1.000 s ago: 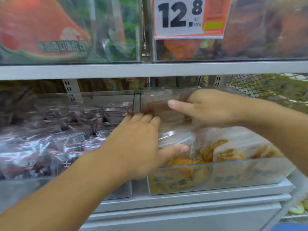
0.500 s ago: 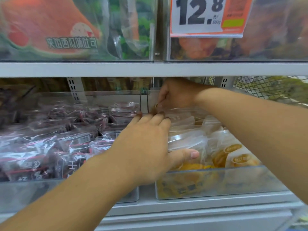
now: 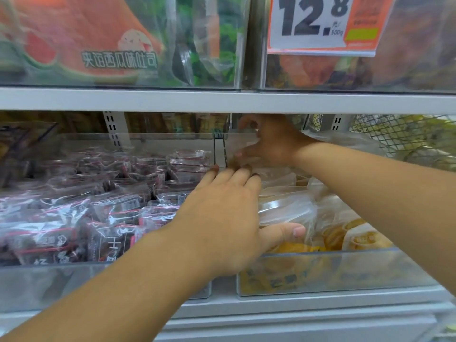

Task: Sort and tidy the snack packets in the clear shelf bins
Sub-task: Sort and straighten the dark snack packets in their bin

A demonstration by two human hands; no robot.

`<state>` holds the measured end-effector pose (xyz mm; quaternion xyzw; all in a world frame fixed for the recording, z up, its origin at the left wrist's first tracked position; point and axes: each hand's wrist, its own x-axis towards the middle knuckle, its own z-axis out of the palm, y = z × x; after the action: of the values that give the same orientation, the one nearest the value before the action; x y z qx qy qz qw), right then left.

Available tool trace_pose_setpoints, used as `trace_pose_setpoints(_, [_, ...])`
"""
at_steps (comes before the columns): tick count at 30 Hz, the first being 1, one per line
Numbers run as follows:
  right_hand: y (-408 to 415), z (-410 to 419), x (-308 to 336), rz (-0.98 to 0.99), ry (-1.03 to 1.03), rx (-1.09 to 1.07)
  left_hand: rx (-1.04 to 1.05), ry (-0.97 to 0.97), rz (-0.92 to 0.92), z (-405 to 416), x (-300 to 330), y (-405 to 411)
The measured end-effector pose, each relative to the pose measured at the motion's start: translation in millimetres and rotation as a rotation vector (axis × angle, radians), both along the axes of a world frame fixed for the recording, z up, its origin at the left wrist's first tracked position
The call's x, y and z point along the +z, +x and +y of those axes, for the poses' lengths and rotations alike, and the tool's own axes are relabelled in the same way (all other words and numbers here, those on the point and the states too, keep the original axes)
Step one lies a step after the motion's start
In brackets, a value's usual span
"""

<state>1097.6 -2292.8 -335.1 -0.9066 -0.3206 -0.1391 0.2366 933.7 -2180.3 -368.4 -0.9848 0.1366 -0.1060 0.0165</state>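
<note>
The snack packets in hand are the clear-wrapped yellow packets heaped in the right-hand bin, piled from its front wall back toward its rear left corner; the dark red-trimmed packets fill the neighbouring left-hand bin. The left hand lies flat on the yellow heap along the bin's left wall, fingers straight and together, thumb spread out over a packet, pressing rather than gripping; the right hand reaches to the rear left corner under the shelf edge, fingers loosely curled about something clear, though I cannot tell whether it grips it. These packets look light, soft and crinkly, the film likely slippery and the contents probably crushable; better pinch a sealed edge or cradle the body than squeeze the middle.
</note>
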Motion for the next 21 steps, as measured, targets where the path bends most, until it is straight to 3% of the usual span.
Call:
trace_pose_setpoints(4, [3.3,-0.6,2.0,-0.002,-0.089,-0.091,0.004,-0.002,-0.014,-1.0,-0.3,0.0])
trace_pose_setpoints(10, [15.2,20.5,-5.0,-0.261,-0.193,-0.266,-0.003,-0.003,-0.017,-0.4,-1.1,0.4])
trace_pose_setpoints(13, [23.5,25.8,-9.1,-0.222,-0.242,-0.347,-0.001,-0.009,-0.007,-1.3,-1.0,-0.2])
trace_pose_setpoints(17, [25.1,21.3,-5.7,-0.085,-0.287,-0.263,0.003,-0.007,0.001,-1.7,-0.7,-0.6])
trace_pose_setpoints(21, [15.9,10.4,-5.1,-0.084,-0.370,-0.133,0.001,-0.012,-0.009,-2.4,-0.4,-1.2])
